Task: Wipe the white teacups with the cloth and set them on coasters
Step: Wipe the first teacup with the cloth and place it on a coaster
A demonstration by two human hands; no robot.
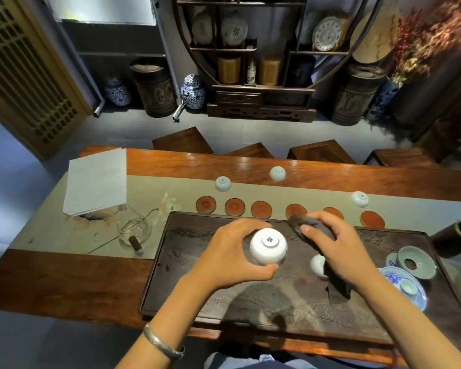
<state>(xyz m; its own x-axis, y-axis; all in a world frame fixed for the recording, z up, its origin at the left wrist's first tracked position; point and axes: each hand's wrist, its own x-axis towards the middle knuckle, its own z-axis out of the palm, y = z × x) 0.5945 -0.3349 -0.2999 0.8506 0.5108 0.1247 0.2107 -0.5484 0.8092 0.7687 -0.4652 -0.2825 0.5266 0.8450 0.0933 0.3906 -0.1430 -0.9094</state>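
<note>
My left hand point(230, 255) grips a white teacup point(268, 249) upside down above the dark tea tray point(186, 283), its marked base facing up. Just to its right, my right hand point(338, 249) holds a dark grey cloth point(313, 226) whose tail hangs down to the tray. Another white teacup point(317, 265) sits on the tray, partly hidden under that hand. Three more white teacups lie upside down farther back point(222, 183), point(277, 173), point(359, 198). Several round red coasters point(234, 206) line the runner behind the tray, all bare.
A glass pitcher point(135, 230) stands left of the tray, with white paper point(96, 182) behind it. A celadon strainer point(415, 262) and a blue-and-white saucer point(391, 278) with a small cup occupy the tray's right end. A dark cylinder point(453, 237) lies at far right.
</note>
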